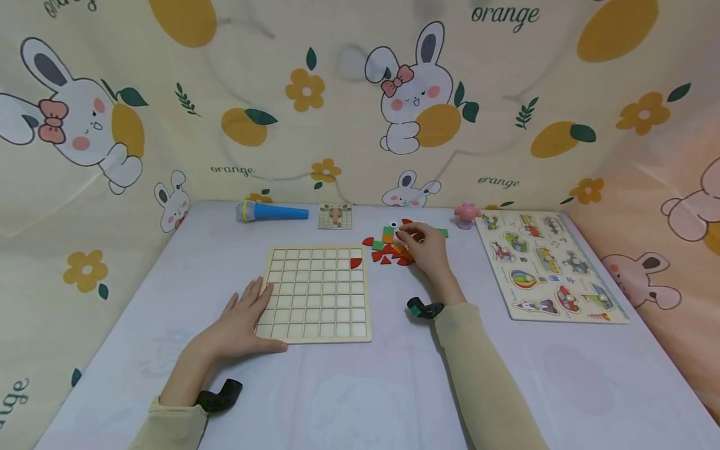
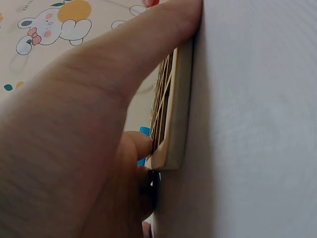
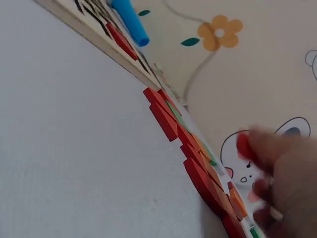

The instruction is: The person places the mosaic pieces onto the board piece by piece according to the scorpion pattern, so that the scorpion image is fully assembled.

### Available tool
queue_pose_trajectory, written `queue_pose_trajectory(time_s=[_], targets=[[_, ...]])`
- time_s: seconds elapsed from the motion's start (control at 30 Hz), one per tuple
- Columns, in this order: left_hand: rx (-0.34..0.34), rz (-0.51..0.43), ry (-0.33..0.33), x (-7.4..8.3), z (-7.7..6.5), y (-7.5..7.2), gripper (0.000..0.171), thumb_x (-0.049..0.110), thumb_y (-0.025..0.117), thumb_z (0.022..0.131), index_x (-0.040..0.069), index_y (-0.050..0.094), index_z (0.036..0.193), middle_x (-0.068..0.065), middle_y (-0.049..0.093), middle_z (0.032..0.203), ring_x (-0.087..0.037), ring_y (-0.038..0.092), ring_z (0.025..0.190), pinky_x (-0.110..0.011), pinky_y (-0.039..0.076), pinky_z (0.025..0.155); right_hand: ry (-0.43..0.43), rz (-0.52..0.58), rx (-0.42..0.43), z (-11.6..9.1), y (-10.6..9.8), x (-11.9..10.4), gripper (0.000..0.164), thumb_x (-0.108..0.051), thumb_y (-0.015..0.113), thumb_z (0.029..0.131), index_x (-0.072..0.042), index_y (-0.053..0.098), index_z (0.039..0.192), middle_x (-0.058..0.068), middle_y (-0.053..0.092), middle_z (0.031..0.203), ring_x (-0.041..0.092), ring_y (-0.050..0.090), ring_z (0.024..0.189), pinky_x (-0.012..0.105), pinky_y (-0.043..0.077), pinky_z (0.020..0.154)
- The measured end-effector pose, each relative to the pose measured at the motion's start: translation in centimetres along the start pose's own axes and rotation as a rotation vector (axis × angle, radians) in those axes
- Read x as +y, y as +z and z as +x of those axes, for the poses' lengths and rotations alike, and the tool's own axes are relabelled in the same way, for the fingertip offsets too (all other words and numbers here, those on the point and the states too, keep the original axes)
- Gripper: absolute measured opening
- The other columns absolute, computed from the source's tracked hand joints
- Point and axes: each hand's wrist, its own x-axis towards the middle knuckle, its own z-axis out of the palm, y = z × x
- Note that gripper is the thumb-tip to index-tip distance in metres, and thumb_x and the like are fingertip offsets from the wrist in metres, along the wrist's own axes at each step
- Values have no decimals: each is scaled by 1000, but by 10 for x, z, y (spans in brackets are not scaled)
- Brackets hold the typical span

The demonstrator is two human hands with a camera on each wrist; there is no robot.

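A square wooden grid board lies mid-table, with one red quarter-round piece in a cell near its far right corner. My left hand rests at the board's near left corner, fingers spread on the left edge and thumb along the front edge. In the left wrist view that hand covers part of the board's side. Over a pile of small pieces to the right of the board, my right hand pinches a small red piece between thumb and fingertip. Red, orange and green pieces lie under and beside it.
A picture puzzle board lies at the right. Along the back are a blue toy microphone, a small pattern card and a pink toy. A patterned cloth hangs behind the table.
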Motion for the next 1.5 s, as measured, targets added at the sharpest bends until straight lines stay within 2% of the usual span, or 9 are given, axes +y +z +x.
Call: queue_pose_trajectory(time_s=[0.13,0.37,0.5,0.67,0.93,1.17,1.23,1.4,1.5], targets=[[6,-9,9,-1,-2,0,136,69,85,75,-6,19,166,-31,3,174,-50,4,161,-70,3,127,-67,-11,-120,-1,5,-22,29,-29,76,101,-9,77,122,8,73,104,23,61,93,28,48,73],[2,-15,10,-2,-3,1,136,71,84,75,-6,18,166,-31,3,174,-49,3,162,-69,2,127,-131,-11,-276,-9,28,-63,16,-24,82,95,-11,78,103,3,73,88,22,60,74,28,48,60],[0,-10,2,-1,-1,0,136,72,83,75,-5,18,167,-29,2,175,-48,2,162,-68,2,127,-132,-61,-322,-14,42,-71,9,-25,79,98,-16,80,101,-2,73,90,18,58,81,28,45,68],[4,1,-2,-1,1,0,136,71,84,75,-4,18,167,-29,2,175,-48,2,162,-69,2,127,-157,-80,-354,-18,55,-69,10,-20,77,100,-12,81,105,0,76,94,19,60,80,27,47,68],[3,8,-4,-2,0,1,135,70,84,75,-4,18,167,-28,2,175,-48,2,162,-69,2,127,-201,-77,-337,-18,70,-54,19,-12,70,103,-9,77,120,3,75,99,18,59,82,28,48,71],[3,5,-2,-2,2,2,136,72,83,75,-3,17,167,-28,2,175,-47,2,163,-68,2,127,-298,-120,-387,-15,74,-47,25,-8,59,107,-11,75,127,6,73,110,18,56,85,31,46,77],[0,3,-2,-2,2,2,136,72,83,75,-3,17,168,-28,2,175,-47,2,163,-68,2,128,-284,-97,-366,-16,74,-45,24,-8,60,107,-11,75,125,6,74,112,18,58,87,31,48,78],[2,-6,2,-1,2,0,136,70,84,75,-4,18,167,-28,2,175,-48,2,162,-69,3,127,-216,1,-293,-18,75,-44,15,-10,66,105,-8,72,118,7,73,101,20,63,85,29,51,76],[-1,-2,0,-2,1,0,136,70,85,75,-4,17,167,-28,2,175,-48,2,162,-70,3,127,-204,0,-286,-19,76,-45,15,-11,66,105,-9,72,118,7,73,101,20,63,86,29,51,77]])
